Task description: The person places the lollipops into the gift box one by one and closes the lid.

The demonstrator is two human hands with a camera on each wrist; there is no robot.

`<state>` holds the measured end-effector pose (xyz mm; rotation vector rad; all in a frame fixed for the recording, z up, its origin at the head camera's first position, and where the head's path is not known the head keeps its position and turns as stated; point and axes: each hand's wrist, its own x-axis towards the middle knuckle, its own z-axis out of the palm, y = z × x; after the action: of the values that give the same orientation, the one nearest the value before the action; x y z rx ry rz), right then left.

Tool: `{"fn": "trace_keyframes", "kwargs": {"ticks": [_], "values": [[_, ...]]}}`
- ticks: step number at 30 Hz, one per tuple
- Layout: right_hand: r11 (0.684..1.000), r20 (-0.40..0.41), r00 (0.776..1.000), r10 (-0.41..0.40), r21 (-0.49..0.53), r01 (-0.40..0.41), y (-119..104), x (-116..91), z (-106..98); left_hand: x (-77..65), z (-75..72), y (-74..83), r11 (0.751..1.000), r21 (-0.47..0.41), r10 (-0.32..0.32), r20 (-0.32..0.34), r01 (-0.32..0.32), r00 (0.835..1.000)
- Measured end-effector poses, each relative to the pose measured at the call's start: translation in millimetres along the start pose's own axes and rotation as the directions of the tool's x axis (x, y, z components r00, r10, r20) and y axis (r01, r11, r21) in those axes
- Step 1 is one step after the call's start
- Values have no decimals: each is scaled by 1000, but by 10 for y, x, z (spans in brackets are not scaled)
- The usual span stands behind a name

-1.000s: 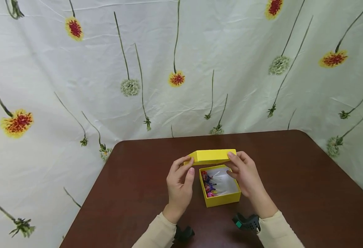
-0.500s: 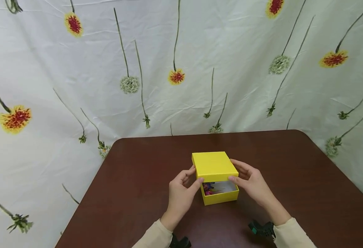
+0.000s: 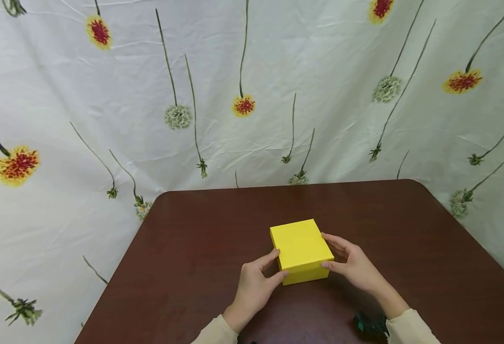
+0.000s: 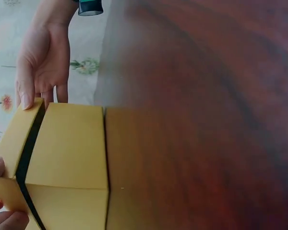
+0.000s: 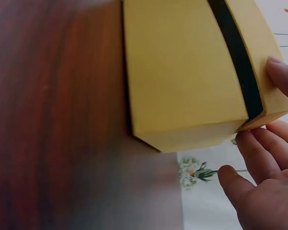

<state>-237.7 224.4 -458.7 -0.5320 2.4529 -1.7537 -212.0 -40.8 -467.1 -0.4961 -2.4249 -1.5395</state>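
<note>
A yellow box (image 3: 307, 275) sits on the dark table, with its square yellow lid (image 3: 302, 243) over the top. My left hand (image 3: 254, 289) grips the lid's near left corner, thumb on the front edge and fingers along the left side. At the opposite corner my right hand (image 3: 357, 267) holds the lid, thumb in front and fingers along the right side. In the left wrist view a dark gap shows between the lid (image 4: 20, 136) and the box wall (image 4: 69, 143). The right wrist view shows the same gap beside the box wall (image 5: 182, 62). The box's contents are hidden.
The dark brown wooden table (image 3: 200, 239) has rounded far corners. Behind it hangs a white cloth (image 3: 217, 138) printed with flowers. A black device (image 3: 369, 326) is strapped at the right wrist, by the cream sleeve (image 3: 411, 328).
The lid was held tilted above the open box, where wrapped lollipops showed. Both hands have levelled it and lowered it onto the box, covering them.
</note>
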Motion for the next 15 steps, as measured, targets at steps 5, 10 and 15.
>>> {"fn": "trace_keyframes", "kwargs": {"ticks": [5, 10, 15], "values": [[1000, 4, 1000, -12, -7, 12, 43, 13, -1, 24, 7, -18, 999, 43, 26, 17, -27, 1000], [999, 13, 1000, -21, -25, 21, 50, 43, -38, 77, -9, 14, 994, 92, 50, 24, -52, 998], [999, 54, 998, -20, -30, 21, 62, 55, -96, 77, 0, 50, 987, 144, 68, 42, -74, 997]]}}
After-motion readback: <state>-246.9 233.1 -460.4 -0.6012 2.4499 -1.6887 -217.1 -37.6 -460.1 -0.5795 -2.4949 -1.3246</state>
